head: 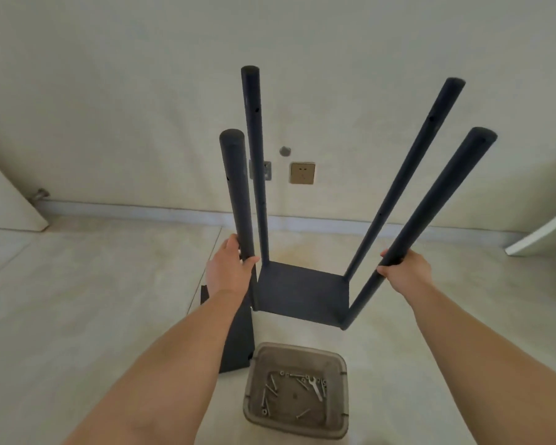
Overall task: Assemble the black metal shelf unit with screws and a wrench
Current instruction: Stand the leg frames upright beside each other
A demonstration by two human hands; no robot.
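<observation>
My left hand (230, 268) is wrapped around the near-left post (236, 194) and my right hand (402, 268) around the near-right post (430, 216) of the shelf unit (302, 297), which stands on the floor (93, 284) just beyond the tray (297, 351) of screws (272, 395) and the wrench (315, 388). Its long axis runs up and down — four posts rising from one shelf plate at the bottom, their free ends pointing up and splaying apart. With only that plate tying them, I reckon the posts could rack or the frame tip — and knock into the loose panel (238, 342) lying near left.

Loose black panel (238, 342) partly behind left forearm (180, 348)
</observation>
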